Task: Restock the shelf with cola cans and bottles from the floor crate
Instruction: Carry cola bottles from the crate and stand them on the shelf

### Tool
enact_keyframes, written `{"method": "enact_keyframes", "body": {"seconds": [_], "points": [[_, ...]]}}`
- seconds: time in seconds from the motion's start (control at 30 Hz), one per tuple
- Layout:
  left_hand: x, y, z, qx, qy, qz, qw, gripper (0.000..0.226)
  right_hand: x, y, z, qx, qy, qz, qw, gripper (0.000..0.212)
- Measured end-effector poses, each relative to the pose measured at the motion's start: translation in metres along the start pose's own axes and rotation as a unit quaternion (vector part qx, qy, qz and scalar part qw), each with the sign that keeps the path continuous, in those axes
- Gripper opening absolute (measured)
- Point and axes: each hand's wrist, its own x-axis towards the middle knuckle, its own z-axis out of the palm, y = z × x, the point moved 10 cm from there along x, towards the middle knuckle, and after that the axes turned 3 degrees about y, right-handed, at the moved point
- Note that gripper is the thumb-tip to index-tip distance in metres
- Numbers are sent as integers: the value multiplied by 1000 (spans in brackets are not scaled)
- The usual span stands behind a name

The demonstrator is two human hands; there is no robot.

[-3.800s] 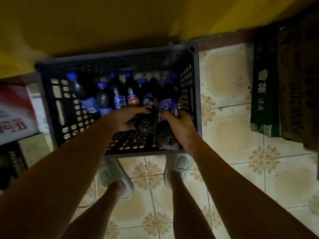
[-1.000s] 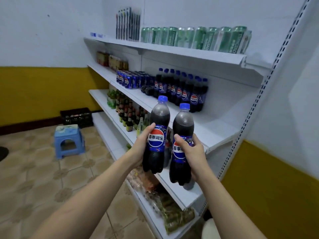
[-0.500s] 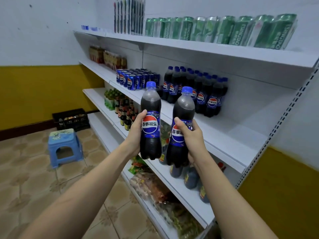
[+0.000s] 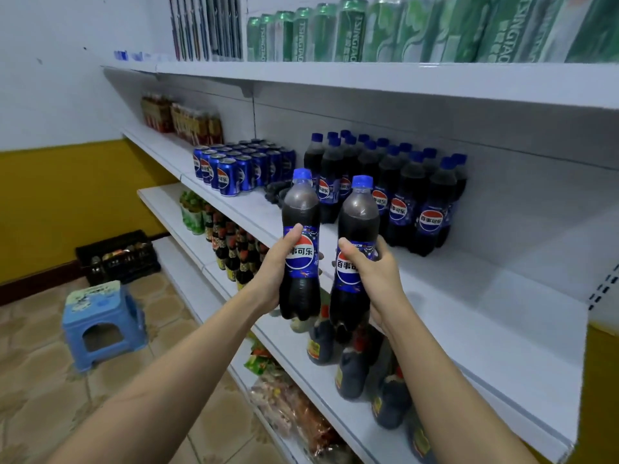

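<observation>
My left hand grips one upright cola bottle with a blue cap around its label. My right hand grips a second cola bottle the same way. Both bottles hang in the air just in front of the white middle shelf. On that shelf stand several cola bottles in rows at the back, with several blue cola cans to their left. A bare stretch of the shelf lies to the right of the standing bottles.
Green beer cans fill the top shelf. Dark sauce bottles and snack bags sit on the lower shelves. A blue plastic stool and a black crate stand on the tiled floor at the left.
I have stepped closer to the shelf and raised both bottles slightly. Much earlier, both hands were lifting these bottles out of the floor crate.
</observation>
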Motion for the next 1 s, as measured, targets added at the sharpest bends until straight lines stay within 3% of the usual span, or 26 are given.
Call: {"method": "enact_keyframes", "body": {"seconds": [0.4, 0.77, 1.0], "points": [[142, 14, 8, 35, -10, 93, 995, 54, 110, 9, -17, -41, 66, -31, 997, 48], [244, 18, 24, 87, -147, 83, 982, 86, 161, 26, -21, -23, 200, -46, 978, 44], [261, 10, 23, 125, -203, 119, 964, 66, 162, 38, -23, -58, 254, -63, 964, 52]]}}
